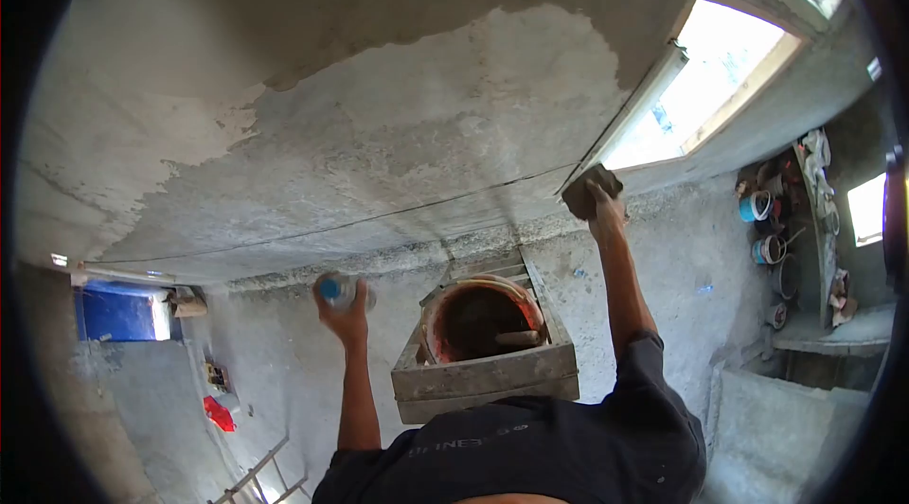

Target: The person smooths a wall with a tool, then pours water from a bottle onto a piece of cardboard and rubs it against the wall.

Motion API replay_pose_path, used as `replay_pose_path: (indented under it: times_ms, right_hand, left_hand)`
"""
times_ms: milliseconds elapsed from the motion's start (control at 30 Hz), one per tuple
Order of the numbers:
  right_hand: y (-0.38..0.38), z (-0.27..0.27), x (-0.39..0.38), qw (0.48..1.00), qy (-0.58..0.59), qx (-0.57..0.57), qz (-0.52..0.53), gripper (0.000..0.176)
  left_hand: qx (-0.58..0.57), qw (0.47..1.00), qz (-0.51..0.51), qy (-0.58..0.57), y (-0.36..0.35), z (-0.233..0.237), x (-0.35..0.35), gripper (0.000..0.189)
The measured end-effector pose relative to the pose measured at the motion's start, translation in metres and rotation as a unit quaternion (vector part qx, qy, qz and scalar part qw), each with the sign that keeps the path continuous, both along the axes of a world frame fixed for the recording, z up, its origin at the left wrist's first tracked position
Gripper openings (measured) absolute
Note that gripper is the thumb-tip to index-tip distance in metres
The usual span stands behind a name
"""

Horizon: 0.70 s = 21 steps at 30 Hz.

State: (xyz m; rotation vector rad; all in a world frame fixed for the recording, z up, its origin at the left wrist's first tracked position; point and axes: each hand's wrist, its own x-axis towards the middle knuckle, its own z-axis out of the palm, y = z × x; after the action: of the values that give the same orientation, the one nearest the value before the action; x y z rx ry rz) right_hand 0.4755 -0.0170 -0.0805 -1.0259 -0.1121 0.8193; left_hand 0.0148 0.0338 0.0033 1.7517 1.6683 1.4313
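A person reaches both bare arms up to a rough grey plastered ceiling [398, 144]. The right hand [606, 212] has its fingers closed around a dark grey sponge block [591, 190] and presses it against the ceiling, just beside a bright window opening [705, 78]. The left hand [346, 319] is raised lower, with its fingers wrapped round a clear plastic bottle with a blue cap [338, 289]; whether the bottle touches the surface cannot be told.

Between the two hands, nearer the chest, sits a weathered wooden crate [488, 379] holding an orange plastic bucket [481, 313] with dark mix inside. A thin taut string [379, 217] runs across the plaster from beyond the bottle towards the sponge fingers. A greyer, rougher patch spreads leftward from the sponge, bordered further off by a smoother, browner surface.

As a judgement, the rubbing goes best with the sponge held flat, the pressure light and even, and the strokes overlapping. Water from the bottle is best used sparingly, so the fresh surface neither washes out nor sags.
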Motion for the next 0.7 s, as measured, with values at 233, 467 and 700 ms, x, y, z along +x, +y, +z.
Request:
replay_pose_path:
  times_ms: [233, 467, 700]
  right_hand:
    - [0.198, 0.143, -0.008, 0.865, -0.451, 0.045, -0.215, 0.036]
    - [0.316, 0.121, -0.082, 0.705, -0.653, 0.084, -0.263, 0.075]
    - [0.283, 0.133, -0.072, 0.851, -0.462, 0.126, -0.217, 0.069]
  left_hand:
    - [-0.103, 0.979, 0.176, 0.022, -0.07, -0.017, -0.045, 0.052]
    - [-0.109, 0.978, 0.178, 0.01, -0.095, -0.012, -0.023, 0.05]
    - [-0.067, 0.989, 0.073, 0.111, -0.109, -0.024, 0.003, 0.049]
